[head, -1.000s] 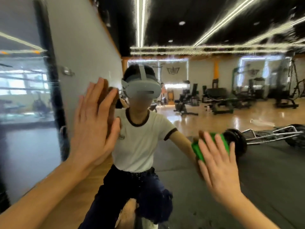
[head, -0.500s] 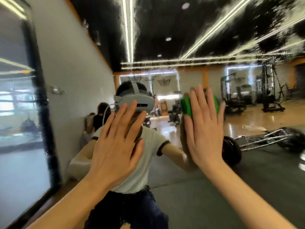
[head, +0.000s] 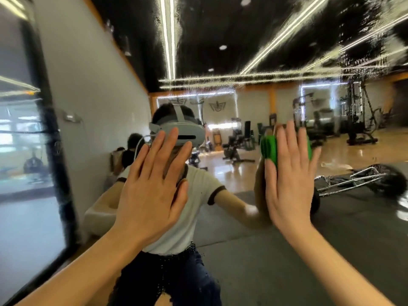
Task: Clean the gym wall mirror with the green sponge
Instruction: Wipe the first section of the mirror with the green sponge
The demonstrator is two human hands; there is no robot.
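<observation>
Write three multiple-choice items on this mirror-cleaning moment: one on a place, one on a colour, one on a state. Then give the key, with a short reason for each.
1. Where is the sponge?
A. on the floor
B. under the right hand, against the mirror
C. under the left hand

2. What colour is the sponge?
A. yellow
B. blue
C. green

3. How do the left hand's fingers lie?
A. straight and spread
B. curled in a fist
C. pinching a cloth

Key: 1 B, green shows past the right fingers, flat on the glass. 2 C, its visible edges are bright green. 3 A, the fingers are extended and hold nothing.
</observation>
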